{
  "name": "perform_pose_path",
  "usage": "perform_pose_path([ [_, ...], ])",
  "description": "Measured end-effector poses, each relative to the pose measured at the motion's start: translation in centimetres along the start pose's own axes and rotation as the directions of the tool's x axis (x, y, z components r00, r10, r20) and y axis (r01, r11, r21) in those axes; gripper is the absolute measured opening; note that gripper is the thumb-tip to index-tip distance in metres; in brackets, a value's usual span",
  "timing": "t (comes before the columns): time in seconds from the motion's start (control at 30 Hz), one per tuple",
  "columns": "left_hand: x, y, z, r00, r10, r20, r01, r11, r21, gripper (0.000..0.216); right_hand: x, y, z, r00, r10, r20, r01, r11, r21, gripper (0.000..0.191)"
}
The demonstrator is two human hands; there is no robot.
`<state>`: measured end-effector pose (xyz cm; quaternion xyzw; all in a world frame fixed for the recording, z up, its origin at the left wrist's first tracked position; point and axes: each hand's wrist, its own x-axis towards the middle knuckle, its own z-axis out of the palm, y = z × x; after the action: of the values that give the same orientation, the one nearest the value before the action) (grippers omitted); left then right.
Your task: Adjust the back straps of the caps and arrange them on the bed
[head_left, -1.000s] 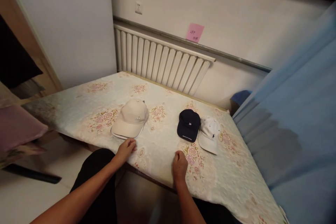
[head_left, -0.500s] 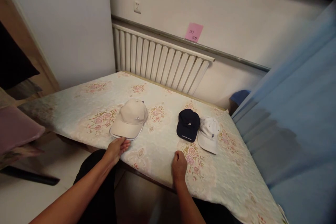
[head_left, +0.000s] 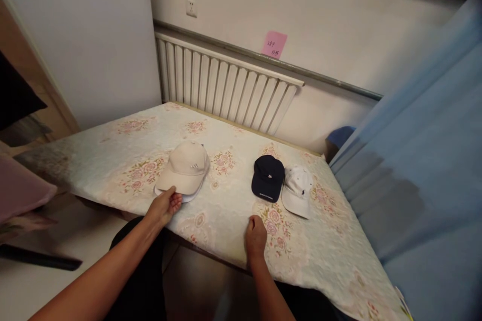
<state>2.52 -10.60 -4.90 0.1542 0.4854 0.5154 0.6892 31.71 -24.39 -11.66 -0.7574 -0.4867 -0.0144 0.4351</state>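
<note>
A beige cap (head_left: 185, 167) lies on the flowered bedspread (head_left: 233, 195), stacked on a paler cap whose brim edge peeks out beneath it. My left hand (head_left: 162, 205) pinches the beige cap's brim at its near edge, lifting it slightly. To the right, a navy cap (head_left: 267, 178) lies beside a white cap (head_left: 297, 190), the two touching. My right hand (head_left: 255, 234) rests on the bedspread near the front edge, fingers curled closed, with nothing visible in it.
A white radiator (head_left: 226, 85) runs along the back wall under a pink sticky note (head_left: 273, 44) and a wall socket (head_left: 191, 7). A blue curtain (head_left: 425, 170) hangs at the right. A pink cushion (head_left: 20, 190) sits at the left.
My left hand slid left along the front of the beige cap and closed on its brim, which has risen a little. My right hand stayed put. The view shifted slightly.
</note>
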Motion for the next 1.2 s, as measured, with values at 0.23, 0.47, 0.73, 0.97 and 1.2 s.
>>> perform_pose_path([
  [0.23,0.5,1.7,1.2,0.995,-0.055,0.079,0.058,0.998,-0.033,0.027,0.0,0.0,0.1,1.0,-0.013,-0.012,0.013,1.0,-0.005,0.026],
  [0.47,1.0,2.9,2.3,0.991,-0.044,0.128,0.045,0.999,-0.008,0.021,0.1,-0.1,0.0,1.0,-0.014,-0.008,0.014,1.0,-0.015,0.025],
  [0.73,0.5,3.7,4.8,0.968,0.102,0.228,-0.105,0.995,0.0,0.014,0.2,-0.2,0.0,1.0,-0.021,-0.019,0.021,1.0,-0.023,0.026],
  [0.97,-2.4,1.4,7.2,0.908,0.187,0.376,-0.201,0.98,-0.004,0.011,0.2,-0.2,0.1,1.0,-0.005,0.002,0.005,0.999,-0.037,0.025],
  [1.2,-7.0,-5.2,7.2,0.877,0.089,0.473,-0.164,0.979,0.12,0.026,0.1,0.0,0.2,1.0,-0.008,0.022,0.009,0.999,-0.031,0.025],
])
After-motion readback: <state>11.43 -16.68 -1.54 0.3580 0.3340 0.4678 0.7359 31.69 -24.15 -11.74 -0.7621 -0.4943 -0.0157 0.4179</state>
